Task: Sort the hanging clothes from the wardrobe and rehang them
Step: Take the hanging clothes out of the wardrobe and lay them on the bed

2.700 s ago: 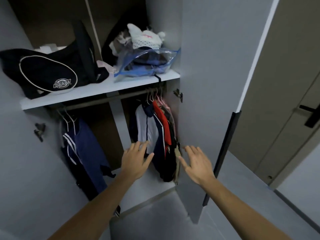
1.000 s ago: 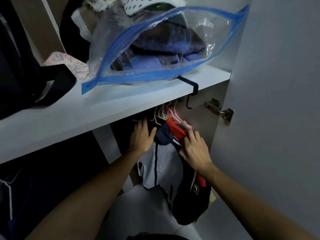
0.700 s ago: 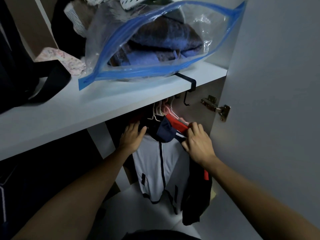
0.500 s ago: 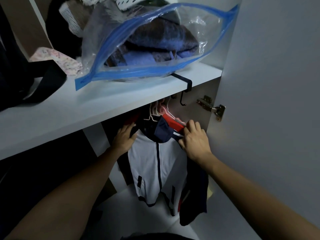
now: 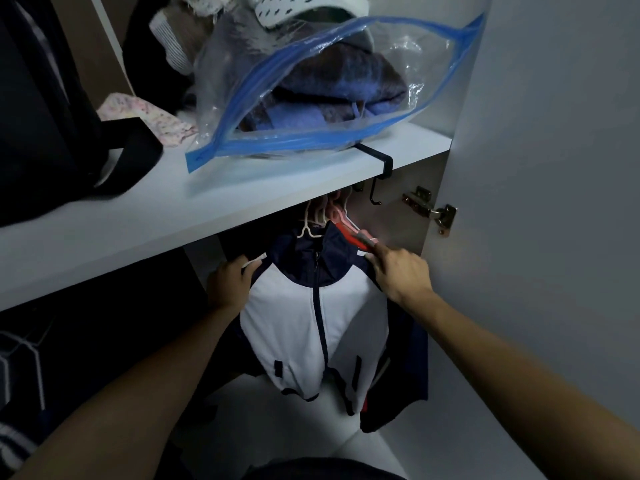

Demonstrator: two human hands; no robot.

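Observation:
A white and navy zip jacket hangs on a white hanger under the shelf, facing me. My left hand grips its left shoulder. My right hand grips its right shoulder, fingers curled over the edge. Behind the jacket hang a red garment and darker clothes on pink hangers. The rail itself is hidden by the shelf.
A white shelf above carries a blue-edged clear bag of folded clothes, a black bag and a floral cloth. A black hook clips the shelf edge. The open door with its hinge stands right. Dark clothes hang left.
Both hands have moved from reaching toward the clothes to holding the white and navy jacket's shoulders. The jacket has turned to face me and spread wider.

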